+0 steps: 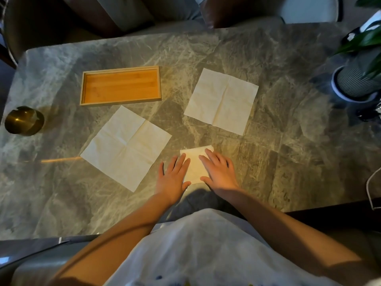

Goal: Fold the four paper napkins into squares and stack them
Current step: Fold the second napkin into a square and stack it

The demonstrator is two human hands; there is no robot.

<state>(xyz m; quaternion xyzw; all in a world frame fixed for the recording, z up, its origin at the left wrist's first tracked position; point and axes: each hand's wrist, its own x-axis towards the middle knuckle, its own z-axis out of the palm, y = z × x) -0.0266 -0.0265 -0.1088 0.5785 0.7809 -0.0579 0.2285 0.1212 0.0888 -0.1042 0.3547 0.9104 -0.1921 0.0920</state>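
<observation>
With a tray (120, 86) far left and two open napkins (126, 148) (221, 101) lying clear, my left hand (173, 176) and right hand (219, 172) press flat, fingers spread, on the folded napkin (194, 166).

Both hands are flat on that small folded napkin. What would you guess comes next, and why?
Probably the left hand lifts and reaches for the open napkin beside it. The folded napkin under both palms already looks square, while two napkins lie unfolded; the right hand could stay put.

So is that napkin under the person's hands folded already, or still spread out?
Folded. The napkin under the hands is a small square, far smaller than the two spread napkins; left hand and right hand press it flat.
</observation>
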